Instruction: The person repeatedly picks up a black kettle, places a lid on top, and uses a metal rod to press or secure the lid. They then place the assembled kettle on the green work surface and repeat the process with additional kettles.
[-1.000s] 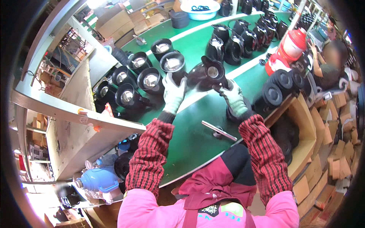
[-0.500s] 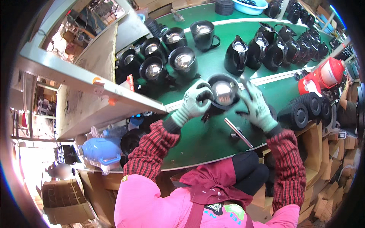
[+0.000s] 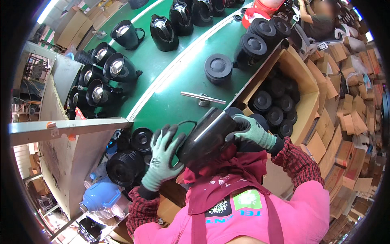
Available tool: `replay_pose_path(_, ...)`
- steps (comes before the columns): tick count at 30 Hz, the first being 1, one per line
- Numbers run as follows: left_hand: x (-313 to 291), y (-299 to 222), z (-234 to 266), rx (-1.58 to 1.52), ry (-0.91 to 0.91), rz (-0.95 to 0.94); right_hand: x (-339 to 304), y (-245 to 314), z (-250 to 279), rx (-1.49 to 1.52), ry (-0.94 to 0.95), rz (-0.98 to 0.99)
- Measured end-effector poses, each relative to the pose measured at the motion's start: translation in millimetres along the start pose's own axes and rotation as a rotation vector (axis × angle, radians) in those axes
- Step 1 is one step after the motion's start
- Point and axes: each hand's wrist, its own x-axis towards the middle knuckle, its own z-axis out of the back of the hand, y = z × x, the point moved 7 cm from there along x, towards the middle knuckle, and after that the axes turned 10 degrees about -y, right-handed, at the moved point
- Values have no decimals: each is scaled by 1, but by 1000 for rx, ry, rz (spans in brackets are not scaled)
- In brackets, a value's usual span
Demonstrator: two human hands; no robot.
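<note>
A black jug body [image 3: 205, 140] is tilted on its side above my lap, its loop handle toward the bench. My right hand [image 3: 252, 133], in a pale green glove with grey fingertips, grips its right end. At the lower left end, my left hand [image 3: 163, 156] is spread open with the thumb close against the jug; whether it touches is hard to tell. Just beyond the jug, a metal crossbar [image 3: 203, 98] sits on a short round post on the green bench. A ribbed black round base or lid [image 3: 218, 68] stands farther off.
Black mugs with shiny liners [image 3: 115, 67] group at the left; black jugs [image 3: 163, 32] stand at the back. A cardboard box [image 3: 310, 83] of black round parts is right of the bench. A metal beam [image 3: 93, 125] juts in at left, above a blue jug [image 3: 101, 196].
The jug has come from the bench toward my lap and tipped onto its side. My right hand has closed on it, my left hand has opened, and the view has swung right.
</note>
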Motion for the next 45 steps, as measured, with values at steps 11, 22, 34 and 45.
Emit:
replay_pose_path(11, -39, -26, -26, 133, -436, -158, -22, 0, 1, -187, 1, 6)
replay_pose_path(22, -148, 113, -141, -694, -703, 596, 154, 100, 3, -1322, -731, 695)
replay_pose_path(34, -115, 96, -192, -660, -738, 397, 251, -1, 49, -1577, -534, 36)
replay_pose_path(45, -127, 72, -110, -134, -210, 101, 19, 33, -2, 345, 26, 74)
